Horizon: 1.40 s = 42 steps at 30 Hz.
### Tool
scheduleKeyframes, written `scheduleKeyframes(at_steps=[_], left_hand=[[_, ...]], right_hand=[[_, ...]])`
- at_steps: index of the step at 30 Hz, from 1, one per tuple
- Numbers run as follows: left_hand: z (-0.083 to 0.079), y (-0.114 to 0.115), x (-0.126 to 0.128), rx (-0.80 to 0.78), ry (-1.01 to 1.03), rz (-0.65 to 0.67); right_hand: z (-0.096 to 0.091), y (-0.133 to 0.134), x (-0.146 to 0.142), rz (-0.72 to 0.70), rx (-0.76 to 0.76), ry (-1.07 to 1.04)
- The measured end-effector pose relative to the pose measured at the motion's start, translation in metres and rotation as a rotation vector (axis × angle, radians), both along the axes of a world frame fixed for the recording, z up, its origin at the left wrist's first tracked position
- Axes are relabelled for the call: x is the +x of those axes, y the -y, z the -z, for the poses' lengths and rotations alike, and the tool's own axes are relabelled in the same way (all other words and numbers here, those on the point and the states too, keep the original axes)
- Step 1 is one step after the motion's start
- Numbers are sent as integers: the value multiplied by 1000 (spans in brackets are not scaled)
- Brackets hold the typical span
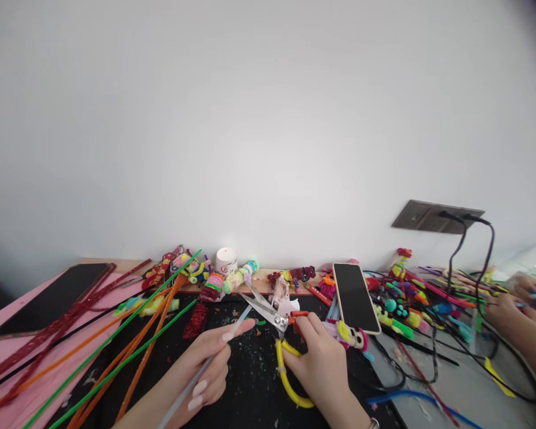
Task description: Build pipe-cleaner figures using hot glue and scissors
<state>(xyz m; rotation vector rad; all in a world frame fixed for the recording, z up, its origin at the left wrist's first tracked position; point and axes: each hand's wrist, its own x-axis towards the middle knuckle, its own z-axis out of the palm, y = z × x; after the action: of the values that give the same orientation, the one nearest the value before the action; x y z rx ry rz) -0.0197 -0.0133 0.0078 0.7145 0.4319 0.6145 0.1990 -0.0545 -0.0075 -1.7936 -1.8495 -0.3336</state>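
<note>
Pale greyish strip pinched narrowly by the left hand's fingers, above the black surface; long axis lower left to upper right, tip just beside the scissors' lower blade, contact unclear. Blades parted, pointing up-left; right hand's fingers curl round the handles.

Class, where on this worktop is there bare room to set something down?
Mainly the black mat between left hand and yellow loop, though flecked. A smaller grey patch lies between blue stem and yellow strip. Crowded: the wall side, with dolls; the pink sheet, under red stems.
</note>
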Motion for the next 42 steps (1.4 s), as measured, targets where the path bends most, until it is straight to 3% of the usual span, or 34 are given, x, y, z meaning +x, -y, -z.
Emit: scheduleKeyframes(at_steps=[16,26,42], left_hand=[[0,1,-4,-25,27,29],[1,2,-5,-45,37,56],[5,3,-3,-73,69,70]], right_hand=[[-4,0,1,-49,-78,-17],[-3,0,-1,-76,-112,-133],[-2,-2,2,-34,-46,-189]])
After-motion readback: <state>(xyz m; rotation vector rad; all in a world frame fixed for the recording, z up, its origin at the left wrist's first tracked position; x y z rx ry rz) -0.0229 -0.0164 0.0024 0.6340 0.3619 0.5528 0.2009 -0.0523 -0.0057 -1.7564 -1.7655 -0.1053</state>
